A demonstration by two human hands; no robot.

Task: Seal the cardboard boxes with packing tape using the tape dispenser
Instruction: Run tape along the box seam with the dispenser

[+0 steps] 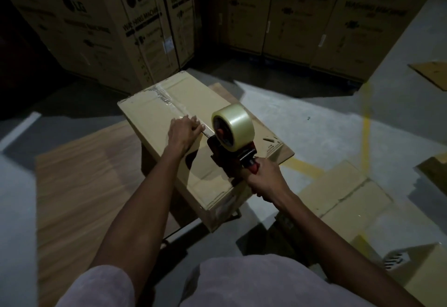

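A long closed cardboard box (154, 115) lies on the floor in front of me, with clear tape running along the far half of its top seam. My left hand (182, 130) presses flat on the seam at mid-box, fingers on the tape. Just right of it stands the red tape dispenser (228, 152) carrying a clear tape roll (234, 124), its front end down on the seam. My right hand (262, 177) grips the dispenser's handle near the box's near end.
Tall printed appliance cartons (135, 28) stand in rows behind the box. Flattened cardboard sheets (338, 193) lie on the floor to the right, and a wood-grain board (79, 173) lies under and left of the box. Yellow floor lines (366, 123) run at right.
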